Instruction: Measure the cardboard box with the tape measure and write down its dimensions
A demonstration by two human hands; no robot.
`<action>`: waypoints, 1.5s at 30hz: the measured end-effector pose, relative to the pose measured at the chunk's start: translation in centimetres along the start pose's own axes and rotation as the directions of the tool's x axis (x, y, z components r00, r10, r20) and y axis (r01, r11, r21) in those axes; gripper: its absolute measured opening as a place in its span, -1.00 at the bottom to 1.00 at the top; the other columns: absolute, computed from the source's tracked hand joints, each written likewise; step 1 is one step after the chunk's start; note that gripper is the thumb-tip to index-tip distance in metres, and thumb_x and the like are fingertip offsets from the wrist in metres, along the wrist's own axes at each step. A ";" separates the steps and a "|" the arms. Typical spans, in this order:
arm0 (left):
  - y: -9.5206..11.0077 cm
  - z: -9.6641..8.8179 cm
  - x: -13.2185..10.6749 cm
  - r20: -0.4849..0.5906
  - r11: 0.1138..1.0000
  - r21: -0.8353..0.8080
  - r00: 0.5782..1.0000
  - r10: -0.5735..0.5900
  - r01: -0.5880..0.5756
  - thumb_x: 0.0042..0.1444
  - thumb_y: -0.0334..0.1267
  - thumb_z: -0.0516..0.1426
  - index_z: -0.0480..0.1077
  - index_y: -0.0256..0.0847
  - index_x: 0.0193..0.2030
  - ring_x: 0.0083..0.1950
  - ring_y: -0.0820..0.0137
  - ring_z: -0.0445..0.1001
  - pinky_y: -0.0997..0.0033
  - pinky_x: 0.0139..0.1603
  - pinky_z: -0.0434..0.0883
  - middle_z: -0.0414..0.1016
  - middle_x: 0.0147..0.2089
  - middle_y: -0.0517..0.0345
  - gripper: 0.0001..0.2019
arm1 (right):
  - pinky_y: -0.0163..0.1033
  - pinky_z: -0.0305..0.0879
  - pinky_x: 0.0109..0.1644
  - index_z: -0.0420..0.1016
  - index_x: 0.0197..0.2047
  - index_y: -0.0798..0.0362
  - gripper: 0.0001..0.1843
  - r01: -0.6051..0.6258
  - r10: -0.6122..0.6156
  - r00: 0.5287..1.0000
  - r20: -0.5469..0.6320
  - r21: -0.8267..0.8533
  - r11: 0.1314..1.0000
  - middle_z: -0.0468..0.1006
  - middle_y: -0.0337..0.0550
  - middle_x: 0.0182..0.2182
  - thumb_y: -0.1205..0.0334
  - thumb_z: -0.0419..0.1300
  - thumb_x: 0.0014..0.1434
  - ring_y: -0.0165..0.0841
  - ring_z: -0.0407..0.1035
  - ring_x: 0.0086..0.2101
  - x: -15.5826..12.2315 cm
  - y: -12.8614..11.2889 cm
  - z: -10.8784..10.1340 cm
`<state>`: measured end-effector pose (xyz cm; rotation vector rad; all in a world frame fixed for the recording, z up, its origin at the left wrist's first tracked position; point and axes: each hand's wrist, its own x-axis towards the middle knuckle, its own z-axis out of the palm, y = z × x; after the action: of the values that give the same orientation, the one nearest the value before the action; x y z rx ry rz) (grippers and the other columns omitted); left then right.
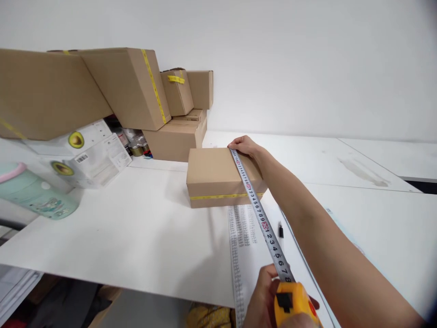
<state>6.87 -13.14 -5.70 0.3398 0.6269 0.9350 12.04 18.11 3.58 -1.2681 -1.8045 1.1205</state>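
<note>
A mint bottle [51,193] and stacked cardboard boxes [109,86] stand on the left. In the middle, a closed box [211,165] sits on the white table [136,237], a printed sheet [251,255] on its near side. The right hand [246,145] pinches the end of the blade [257,208] at the box's far edge; nearer, the left hand [262,296] grips the yellow tape measure [296,298]. A pen [281,230] lies right of the blade. Measuring the box seems in hand; reading it calls for a taut, steady blade.
</note>
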 end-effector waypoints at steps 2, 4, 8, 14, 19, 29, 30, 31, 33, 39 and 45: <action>1.8 1.1 -0.2 0.006 0.999 -0.027 0.999 0.045 -0.045 -0.17 0.06 0.45 0.41 -0.10 0.00 -0.26 0.30 0.53 0.30 -0.15 0.45 0.56 -0.12 0.02 -0.39 | -0.05 0.34 -0.24 0.50 -0.08 -0.17 -0.65 0.017 -0.017 1.000 0.007 0.033 0.999 0.59 -0.20 -0.38 -0.15 0.28 0.15 -0.24 0.39 -0.38 -1.0 0.0 0.1; 3.2 1.7 -0.2 -0.016 0.995 -0.025 0.996 0.093 -0.093 -0.15 0.08 0.45 0.41 -0.13 0.01 -0.17 0.25 0.54 0.25 -0.05 0.46 0.55 -0.11 0.00 -0.37 | -0.08 0.32 -0.27 0.49 -0.02 -0.19 -0.63 0.026 -0.027 1.000 0.013 0.072 0.997 0.60 -0.20 -0.34 -0.18 0.22 0.20 -0.25 0.38 -0.39 -2.5 0.0 0.2; 5.0 2.0 0.6 -0.069 0.988 0.030 0.986 0.152 -0.151 -0.12 0.11 0.43 0.42 -0.14 -0.03 -0.13 0.21 0.53 0.20 -0.05 0.50 0.53 -0.10 0.00 -0.41 | -0.13 0.29 -0.31 0.47 0.02 -0.19 -0.58 0.029 -0.031 0.999 0.018 0.117 0.993 0.59 -0.20 -0.29 -0.22 0.16 0.23 -0.29 0.36 -0.41 -4.8 -0.6 0.3; 8.6 2.2 3.6 -0.174 0.959 0.163 0.950 0.259 -0.232 -0.01 0.06 0.39 0.45 -0.07 -0.05 -0.17 0.32 0.51 0.37 -0.20 0.51 0.51 -0.13 0.11 -0.54 | -0.15 0.27 -0.31 0.45 -0.01 -0.13 -0.62 0.014 -0.013 1.000 -0.005 0.120 0.993 0.57 -0.18 -0.31 -0.17 0.17 0.25 -0.30 0.33 -0.39 -4.8 -1.3 0.5; 12.3 1.7 6.4 -0.148 0.939 0.141 0.931 0.332 -0.313 0.02 0.01 0.38 0.47 -0.07 0.02 -0.20 0.39 0.47 0.41 -0.24 0.52 0.47 -0.12 0.15 -0.55 | -0.16 0.25 -0.35 0.43 0.02 -0.14 -0.61 0.021 -0.026 0.999 0.024 0.173 0.985 0.57 -0.17 -0.23 -0.18 0.16 0.26 -0.31 0.35 -0.40 -5.6 -1.6 0.3; 13.3 1.3 5.9 -0.209 0.916 0.189 0.897 0.390 -0.354 -0.01 0.03 0.39 0.50 -0.11 0.04 -0.31 0.44 0.46 0.46 -0.35 0.49 0.45 -0.21 0.19 -0.50 | -0.12 0.29 -0.21 0.45 -0.10 -0.10 -0.60 0.085 -0.086 0.996 0.011 0.090 0.992 0.47 -0.19 -0.33 -0.22 0.22 0.20 -0.26 0.37 -0.30 -3.2 -1.0 -0.2; 13.1 1.5 6.1 -0.214 0.915 0.190 0.895 0.392 -0.355 -0.01 0.04 0.39 0.49 -0.10 0.05 -0.30 0.45 0.45 0.47 -0.34 0.48 0.45 -0.21 0.19 -0.49 | -0.11 0.30 -0.20 0.46 -0.18 -0.07 -0.65 0.048 -0.048 0.999 0.023 0.031 0.998 0.45 -0.18 -0.36 -0.15 0.29 0.16 -0.24 0.36 -0.30 -1.8 -1.0 -0.2; 12.9 1.7 6.2 -0.217 0.916 0.192 0.895 0.391 -0.353 0.00 0.04 0.39 0.49 -0.10 0.05 -0.29 0.46 0.44 0.49 -0.34 0.47 0.45 -0.23 0.20 -0.49 | -0.09 0.30 -0.20 0.45 -0.26 -0.05 -0.69 0.016 -0.015 0.999 0.032 -0.023 1.000 0.43 -0.17 -0.38 -0.08 0.34 0.12 -0.23 0.36 -0.29 -0.3 -1.1 -0.2; 12.6 2.1 6.6 -0.226 0.919 0.200 0.897 0.380 -0.339 0.01 0.03 0.39 0.48 -0.09 0.05 -0.29 0.47 0.43 0.52 -0.33 0.45 0.43 -0.25 0.21 -0.50 | -0.07 0.31 -0.19 0.42 -0.34 -0.04 -0.74 0.006 -0.005 1.000 0.029 -0.044 0.999 0.42 -0.16 -0.41 0.01 0.37 0.10 -0.21 0.36 -0.28 1.9 -1.1 -0.2; 12.8 2.5 7.0 -0.230 0.922 0.212 0.900 0.370 -0.325 0.00 0.01 0.38 0.44 -0.11 0.06 -0.30 0.44 0.47 0.47 -0.32 0.47 0.48 -0.24 0.19 -0.48 | -0.08 0.29 -0.21 0.39 -0.41 -0.04 -0.77 0.058 -0.057 0.998 0.005 -0.096 0.994 0.45 -0.17 -0.46 0.08 0.34 0.13 -0.25 0.32 -0.34 3.6 0.1 -0.1; 13.1 2.2 6.7 -0.197 0.911 0.252 0.904 0.380 -0.328 0.04 0.04 0.33 0.41 -0.12 0.10 -0.25 0.36 0.51 0.45 -0.33 0.46 0.53 -0.24 0.12 -0.47 | -0.18 0.24 -0.26 0.40 -0.45 0.01 -0.77 0.063 -0.060 0.998 0.027 -0.160 0.985 0.45 -0.21 -0.49 0.11 0.31 0.13 -0.35 0.28 -0.40 6.8 2.0 0.4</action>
<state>2.84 -0.27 0.54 0.5505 0.9143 1.2770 10.29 24.76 1.89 -1.2859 -1.9701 0.9753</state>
